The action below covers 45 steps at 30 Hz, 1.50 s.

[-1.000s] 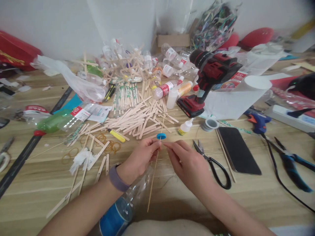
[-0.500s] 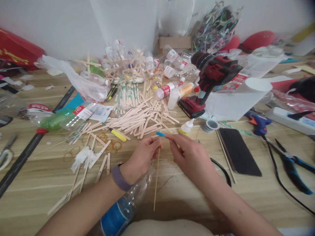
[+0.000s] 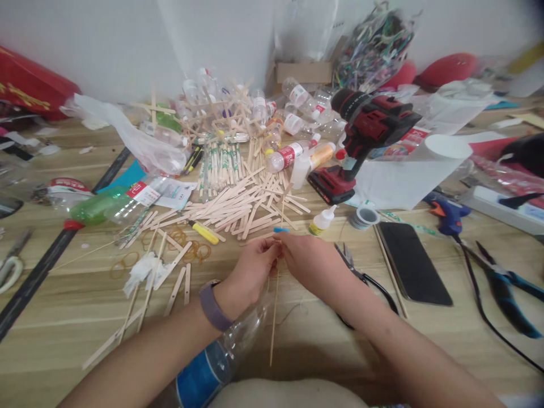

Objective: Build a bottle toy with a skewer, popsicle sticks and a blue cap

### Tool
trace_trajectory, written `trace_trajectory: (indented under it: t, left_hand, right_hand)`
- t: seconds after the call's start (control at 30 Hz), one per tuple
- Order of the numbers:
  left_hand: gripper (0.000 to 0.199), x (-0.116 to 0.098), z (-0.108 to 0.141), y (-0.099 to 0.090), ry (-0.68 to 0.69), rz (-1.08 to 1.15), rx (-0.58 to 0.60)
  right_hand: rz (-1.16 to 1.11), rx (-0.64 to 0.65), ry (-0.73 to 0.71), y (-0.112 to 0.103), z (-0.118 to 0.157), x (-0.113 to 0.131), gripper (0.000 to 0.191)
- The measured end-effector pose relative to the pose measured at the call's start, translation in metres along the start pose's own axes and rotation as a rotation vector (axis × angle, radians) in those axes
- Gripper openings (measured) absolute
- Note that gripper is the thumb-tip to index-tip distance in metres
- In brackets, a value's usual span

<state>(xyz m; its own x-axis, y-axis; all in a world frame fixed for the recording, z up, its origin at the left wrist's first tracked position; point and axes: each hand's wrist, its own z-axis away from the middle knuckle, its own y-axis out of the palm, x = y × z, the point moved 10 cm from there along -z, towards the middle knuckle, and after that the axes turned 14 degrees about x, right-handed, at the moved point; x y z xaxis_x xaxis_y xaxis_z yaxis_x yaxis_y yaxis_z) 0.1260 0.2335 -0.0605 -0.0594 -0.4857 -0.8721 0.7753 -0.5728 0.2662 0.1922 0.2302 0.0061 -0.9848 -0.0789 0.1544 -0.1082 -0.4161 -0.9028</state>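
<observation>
My left hand (image 3: 255, 266) is closed, its fingertips pinching a thin wooden skewer (image 3: 274, 317) that runs upright between my hands. My right hand (image 3: 310, 258) meets it from the other side, with thumb and finger pressed together at the same skewer. Just above those fingertips sits a small flat blue piece (image 3: 281, 230), possibly a bottle cap seen edge-on, crossing the skewer. My fingers hide most of the gripped part. Under my left wrist lies a clear plastic bottle (image 3: 204, 377) with a blue label. Black-handled cutters (image 3: 378, 286) lie partly beneath my right forearm.
Beyond my hands spread loose craft sticks (image 3: 233, 207) and a yellow knife (image 3: 204, 232). A red cordless drill (image 3: 365, 136) stands behind a glue bottle (image 3: 322, 221). To the right are a phone (image 3: 414, 263), a glue gun (image 3: 450, 212) and pliers (image 3: 505, 286).
My right hand has come in leftward against my left fingertips, and its extended index finger is now bent onto the skewer. The cutters show more beneath the right forearm.
</observation>
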Motion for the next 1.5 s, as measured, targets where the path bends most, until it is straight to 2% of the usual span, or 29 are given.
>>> trace_trajectory:
  t: [0.27,0.37,0.5,0.57,0.7,0.83,1.0,1.1,1.23,1.33,1.5]
  left_hand:
    - [0.040,0.000,-0.002,0.006,0.029,0.029,-0.019]
    - [0.037,0.002,-0.001,0.004,0.029,0.013,-0.050]
    - [0.030,0.001,0.002,0.003,0.035,0.006,-0.066]
    - [0.026,0.002,0.002,0.002,0.031,0.015,-0.068]
    - [0.025,0.004,0.001,0.001,0.025,0.031,-0.072]
    - [0.028,0.004,-0.001,-0.001,0.029,0.052,-0.068]
    - [0.016,0.013,-0.001,-0.010,-0.006,0.106,-0.129]
    - [0.015,0.018,0.000,-0.013,-0.041,0.122,-0.160]
    - [0.018,0.020,-0.001,-0.008,-0.074,0.127,-0.156]
    - [0.019,0.021,-0.001,-0.006,-0.093,0.123,-0.154]
    - [0.019,0.022,-0.001,-0.004,-0.122,0.094,-0.125]
  right_hand:
    - [0.141,0.111,-0.131,-0.006,-0.021,0.016,0.016]
    - [0.158,0.176,-0.176,-0.007,-0.030,0.020,0.020]
    - [0.124,0.262,-0.166,-0.005,-0.038,0.018,0.029]
    - [0.096,0.257,-0.143,-0.005,-0.039,0.016,0.029]
    - [0.031,0.144,-0.090,-0.006,-0.032,0.009,0.022]
    - [-0.130,-0.008,-0.064,-0.002,-0.019,-0.001,0.019]
    - [-0.456,-0.179,-0.170,0.006,-0.005,-0.015,0.020]
    - [-0.646,-0.269,-0.210,0.015,0.002,-0.027,0.021]
    - [-0.849,-0.355,-0.188,0.031,0.009,-0.040,0.016]
    - [-0.982,-0.344,-0.166,0.043,0.011,-0.043,0.019]
    - [-1.197,-0.168,-0.168,0.065,0.010,-0.035,0.029]
